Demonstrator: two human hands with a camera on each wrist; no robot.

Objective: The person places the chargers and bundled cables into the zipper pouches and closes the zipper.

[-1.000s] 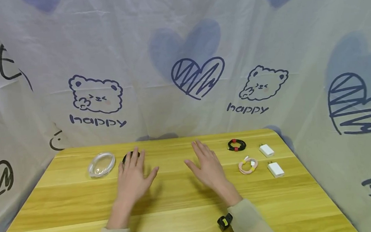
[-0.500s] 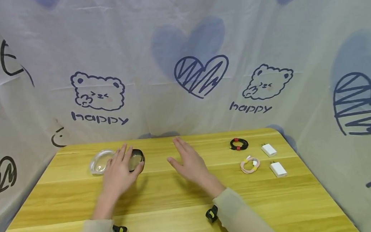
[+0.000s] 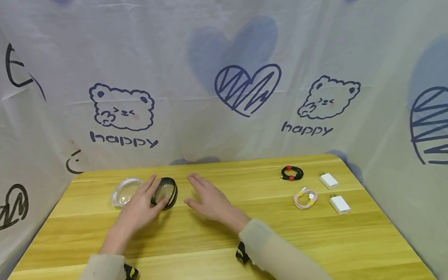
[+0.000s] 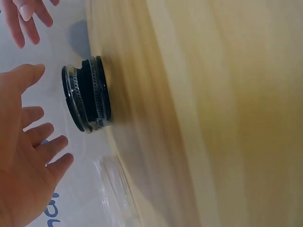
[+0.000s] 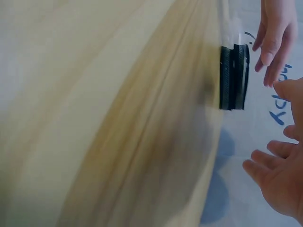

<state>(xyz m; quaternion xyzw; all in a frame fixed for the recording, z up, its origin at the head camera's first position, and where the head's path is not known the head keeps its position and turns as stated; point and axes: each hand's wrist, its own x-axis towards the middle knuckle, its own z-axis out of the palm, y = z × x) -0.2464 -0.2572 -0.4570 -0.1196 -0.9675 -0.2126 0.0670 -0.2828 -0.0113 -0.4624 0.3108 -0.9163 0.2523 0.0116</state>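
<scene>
A round clear case with black, zipper-like bands [image 3: 175, 194] stands near the back edge, left of the middle. My left hand [image 3: 135, 209] hovers at its left side, fingers extended and overlapping it in the head view. In the left wrist view, a gap shows between those fingers and the black-banded case [image 4: 86, 97]. To the case's right, my right hand [image 3: 213, 202] is held with fingers extended and thumb apart, holding nothing. Just left of the black-banded case lies a low, clear round case [image 3: 115, 194], partly hidden behind my left hand.
At the right lie a coiled black cable [image 3: 300, 173] with red ties and a coiled pink cable [image 3: 298, 204] with yellow ties. Beside them are two white plug chargers [image 3: 329, 180]. A printed cloth [image 3: 192, 129] hangs behind the wooden table [image 3: 201, 267].
Both hands have moved left. The left hand uncovers the black-banded case and now overlaps the clear one's right side; the right hand has come close to the black-banded case.
</scene>
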